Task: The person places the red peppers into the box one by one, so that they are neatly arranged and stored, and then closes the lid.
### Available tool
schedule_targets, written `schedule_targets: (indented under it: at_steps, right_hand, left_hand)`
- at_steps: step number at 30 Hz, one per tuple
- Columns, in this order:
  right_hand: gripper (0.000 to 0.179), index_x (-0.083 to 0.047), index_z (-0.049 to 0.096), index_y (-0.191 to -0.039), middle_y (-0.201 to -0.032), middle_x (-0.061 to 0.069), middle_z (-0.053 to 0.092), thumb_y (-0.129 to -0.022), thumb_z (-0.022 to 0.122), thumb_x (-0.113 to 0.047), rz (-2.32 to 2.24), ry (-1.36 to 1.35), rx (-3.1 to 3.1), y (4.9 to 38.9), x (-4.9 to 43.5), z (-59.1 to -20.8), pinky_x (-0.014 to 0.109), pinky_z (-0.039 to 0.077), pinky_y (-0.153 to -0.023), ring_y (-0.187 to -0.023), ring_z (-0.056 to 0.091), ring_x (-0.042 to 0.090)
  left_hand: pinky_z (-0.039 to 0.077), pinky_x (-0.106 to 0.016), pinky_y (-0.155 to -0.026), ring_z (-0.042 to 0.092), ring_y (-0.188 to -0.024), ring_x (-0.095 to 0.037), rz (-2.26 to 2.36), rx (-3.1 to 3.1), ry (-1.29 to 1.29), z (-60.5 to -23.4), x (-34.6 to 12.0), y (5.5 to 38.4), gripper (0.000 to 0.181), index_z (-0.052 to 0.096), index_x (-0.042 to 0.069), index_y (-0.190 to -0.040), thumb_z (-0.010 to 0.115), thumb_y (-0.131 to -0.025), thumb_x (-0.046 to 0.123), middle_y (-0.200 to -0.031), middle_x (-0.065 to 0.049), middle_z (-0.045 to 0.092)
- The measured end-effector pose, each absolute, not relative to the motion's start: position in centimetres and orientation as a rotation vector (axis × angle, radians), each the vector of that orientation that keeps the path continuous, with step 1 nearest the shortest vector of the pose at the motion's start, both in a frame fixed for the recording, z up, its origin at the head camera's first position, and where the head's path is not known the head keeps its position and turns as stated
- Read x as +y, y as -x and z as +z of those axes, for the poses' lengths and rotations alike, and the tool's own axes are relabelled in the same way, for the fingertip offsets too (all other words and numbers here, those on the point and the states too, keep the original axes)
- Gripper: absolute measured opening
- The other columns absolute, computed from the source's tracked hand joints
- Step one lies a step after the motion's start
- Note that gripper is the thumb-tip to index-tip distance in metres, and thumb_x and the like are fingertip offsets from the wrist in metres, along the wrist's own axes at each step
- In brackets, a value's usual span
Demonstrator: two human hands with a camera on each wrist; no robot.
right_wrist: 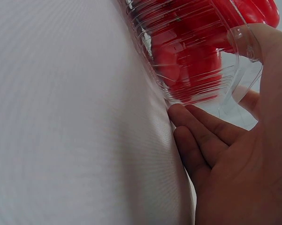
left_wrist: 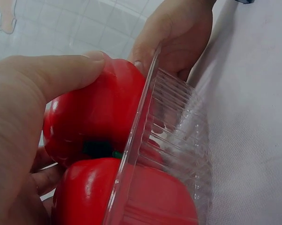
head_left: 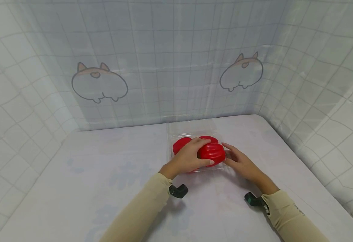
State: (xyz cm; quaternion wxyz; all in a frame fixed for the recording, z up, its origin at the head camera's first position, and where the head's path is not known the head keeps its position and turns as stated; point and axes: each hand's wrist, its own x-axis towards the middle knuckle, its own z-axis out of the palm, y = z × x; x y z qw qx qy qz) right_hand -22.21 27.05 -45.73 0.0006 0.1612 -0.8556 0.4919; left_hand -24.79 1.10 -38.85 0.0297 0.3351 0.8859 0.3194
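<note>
A shiny red bell pepper [head_left: 215, 154] is gripped by my left hand [head_left: 188, 157], thumb on the near side and fingers over the far side. It sits at the right part of a clear plastic box [head_left: 191, 127], partly above the rim. Other red peppers [head_left: 180, 144] lie in the box; the left wrist view shows one pepper [left_wrist: 84, 187] right against the gripped one, near a green stem. My right hand [head_left: 244, 166] holds the box's right side. Its thumb is inside the rim by the pepper, while its fingertips [right_wrist: 178, 112] touch the outer wall low down.
The box stands toward the back of a white-covered table [head_left: 109, 168], its clear lid folded back. Grid-patterned curtains [head_left: 170, 67] with cartoon animal prints rise behind the table and on both sides. A dark wrist device [head_left: 178, 191] is strapped to each forearm.
</note>
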Motion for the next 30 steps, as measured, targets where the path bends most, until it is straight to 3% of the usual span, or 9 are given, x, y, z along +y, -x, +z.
schedule_targets:
  at_steps: [9, 15, 30]
  right_hand:
    - [0.059, -0.015, 0.032, -0.157, -0.146, 0.019, 0.050, -0.104, 0.054, -0.029, 1.474, -0.504, -2.699, 22.07, 26.90, -45.57, 0.060, 0.043, -0.103, -0.133, 0.049, 0.039]
    - [0.052, -0.017, 0.033, -0.157, -0.144, 0.018, 0.052, -0.107, 0.044, -0.028, 1.461, -0.478, -2.701, 21.92, 26.95, -45.60, 0.057, 0.044, -0.103, -0.127, 0.053, 0.036]
    - [0.055, -0.017, 0.031, -0.158, -0.150, 0.019, 0.045, -0.105, 0.044, -0.017, 1.521, -0.486, -2.695, 21.92, 26.87, -45.62, 0.058, 0.041, -0.106, -0.133, 0.046, 0.038]
  left_hand:
    - [0.057, -0.037, -0.086, 0.050, -0.124, -0.019, 0.927, 2.785, -1.062, -39.04, 0.96, 24.55, 0.077, 0.049, 0.024, -0.147, 0.080, -0.080, 0.046, -0.143, 0.000, 0.050]
    - [0.057, -0.039, -0.086, 0.050, -0.125, -0.020, 0.881, 2.803, -1.079, -39.01, 0.98, 24.38, 0.079, 0.048, 0.026, -0.148, 0.080, -0.079, 0.047, -0.144, -0.001, 0.049]
    - [0.056, -0.040, -0.088, 0.050, -0.123, -0.020, 0.831, 2.845, -1.061, -39.25, 1.28, 24.26, 0.078, 0.050, 0.027, -0.147, 0.080, -0.079, 0.049, -0.139, 0.001, 0.048]
